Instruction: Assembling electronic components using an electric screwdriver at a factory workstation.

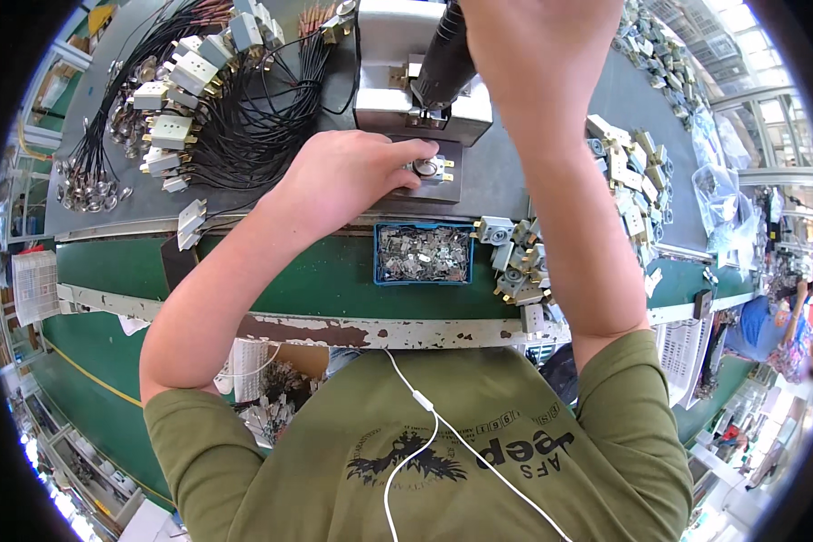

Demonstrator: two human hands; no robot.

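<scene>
My left hand [343, 172] reaches in from the left, its thumb and index finger closed about a small part with a round metal cap [426, 168]. Brass tabs [447, 170] stick out on that part's right side. It rests on a dark flat plate [444, 190] in front of a metal fixture [471, 116]. Above the plate, a black cylindrical tool [444, 63] leans over the fixture. My right hand [542, 41] is raised beside this tool at the top edge of the view; its fingers are cut off or hidden.
A blue tray [377, 257] of small metal pieces sits at the bench's near edge. Grey-white blocks with brass tabs [520, 262] are heaped to the right. Left lie black wires [262, 135] with more blocks [172, 131] attached. Clear plastic bags [721, 194] lie far right.
</scene>
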